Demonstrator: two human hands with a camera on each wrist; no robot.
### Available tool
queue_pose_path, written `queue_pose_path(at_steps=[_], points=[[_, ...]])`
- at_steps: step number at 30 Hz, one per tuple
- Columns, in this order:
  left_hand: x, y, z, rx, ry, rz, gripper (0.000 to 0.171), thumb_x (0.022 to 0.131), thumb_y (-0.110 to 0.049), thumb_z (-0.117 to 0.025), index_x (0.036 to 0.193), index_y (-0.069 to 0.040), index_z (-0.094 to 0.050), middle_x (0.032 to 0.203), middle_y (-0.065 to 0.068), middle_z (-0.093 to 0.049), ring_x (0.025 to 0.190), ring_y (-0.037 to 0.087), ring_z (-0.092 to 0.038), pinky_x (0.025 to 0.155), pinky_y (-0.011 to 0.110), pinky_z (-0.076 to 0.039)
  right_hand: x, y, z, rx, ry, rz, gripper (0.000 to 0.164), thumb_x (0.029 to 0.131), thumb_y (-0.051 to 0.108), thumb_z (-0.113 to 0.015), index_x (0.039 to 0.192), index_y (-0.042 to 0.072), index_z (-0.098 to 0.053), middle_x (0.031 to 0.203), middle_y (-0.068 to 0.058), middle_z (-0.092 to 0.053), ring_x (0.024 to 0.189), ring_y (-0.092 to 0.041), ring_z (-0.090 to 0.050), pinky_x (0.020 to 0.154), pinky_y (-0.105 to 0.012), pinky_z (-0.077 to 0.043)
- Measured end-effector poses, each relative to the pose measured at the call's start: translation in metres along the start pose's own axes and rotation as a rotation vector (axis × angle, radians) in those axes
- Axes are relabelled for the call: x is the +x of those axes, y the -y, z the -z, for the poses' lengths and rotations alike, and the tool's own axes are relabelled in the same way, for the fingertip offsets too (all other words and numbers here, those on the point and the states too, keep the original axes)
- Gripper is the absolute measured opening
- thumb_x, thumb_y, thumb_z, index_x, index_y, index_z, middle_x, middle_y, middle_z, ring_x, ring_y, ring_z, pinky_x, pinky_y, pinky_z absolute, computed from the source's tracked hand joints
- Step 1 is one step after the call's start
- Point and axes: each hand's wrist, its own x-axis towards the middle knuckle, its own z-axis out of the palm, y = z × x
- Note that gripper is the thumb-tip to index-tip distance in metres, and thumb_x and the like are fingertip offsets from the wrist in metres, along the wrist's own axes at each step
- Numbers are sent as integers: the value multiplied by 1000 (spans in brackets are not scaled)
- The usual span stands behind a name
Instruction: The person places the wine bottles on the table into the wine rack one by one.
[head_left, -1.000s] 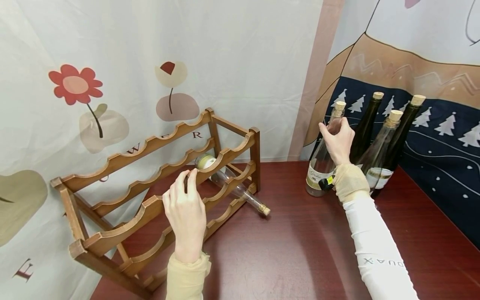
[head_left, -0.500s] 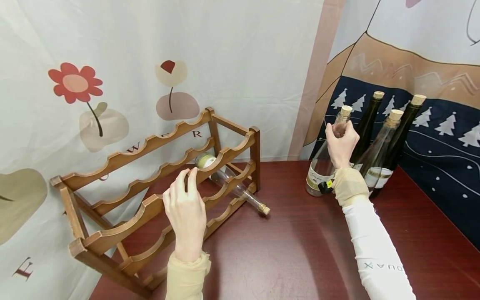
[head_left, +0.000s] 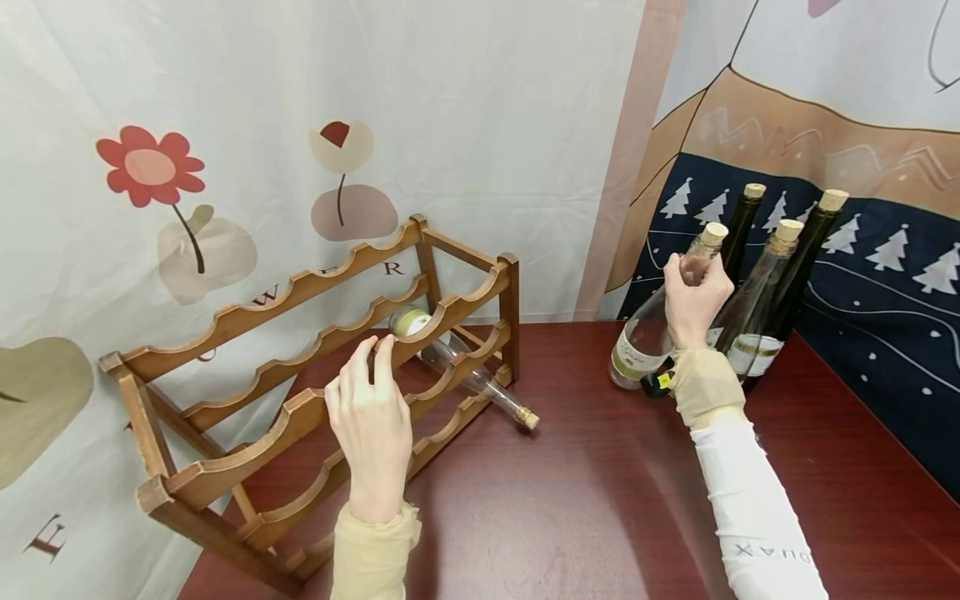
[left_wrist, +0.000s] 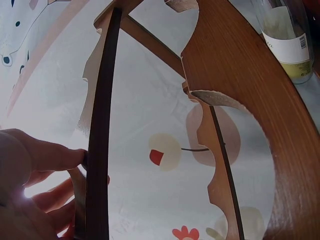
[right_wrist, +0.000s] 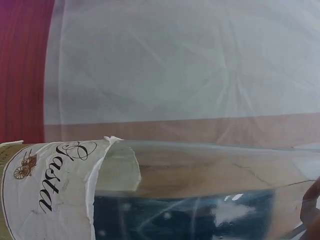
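Observation:
My right hand (head_left: 696,304) grips a clear glass bottle (head_left: 647,337) by its neck. This corked bottle leans to the right, its base at the table; contact there is hard to tell. Its torn white label (right_wrist: 55,180) fills the lower left of the right wrist view. My left hand (head_left: 372,425) holds the top front rail of a wooden wine rack (head_left: 255,442); thumb and fingers (left_wrist: 55,155) lie on both sides of the rail in the left wrist view. Inside the rack's lower right end lies another clear corked bottle (head_left: 480,379), neck toward the front.
Right of the held bottle stand a clear corked bottle (head_left: 757,300) and two dark green bottles, one at the far right (head_left: 812,250) and one behind my right hand (head_left: 742,225). The dark red table (head_left: 555,508) meets printed cloth walls (head_left: 540,150) behind.
My right hand has moved right and slightly down, tilting the bottle's neck to the right while its base stays almost in place. My left hand and the rack have not moved.

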Motion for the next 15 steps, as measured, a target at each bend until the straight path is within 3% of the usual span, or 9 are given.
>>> queue_pose_path(at_steps=[7,15], points=[[1,-1,-2,-25,-47,-13,34,85,7,-53,115,-6,-63,117,14,-62,103,34,-57,76,45,-39,-2,14,9,125,-43,-8,24,81,9,-64,71,28,-52,59,19,-50,53,4,-43,58,-16,-36],[2,-1,-4,-97,-84,-34,31,85,6,-56,114,-3,-64,113,15,-62,101,35,-54,77,44,-41,-11,28,21,333,-203,-100,22,79,1,-64,70,20,-58,63,10,-58,54,-2,-51,59,-18,-43]])
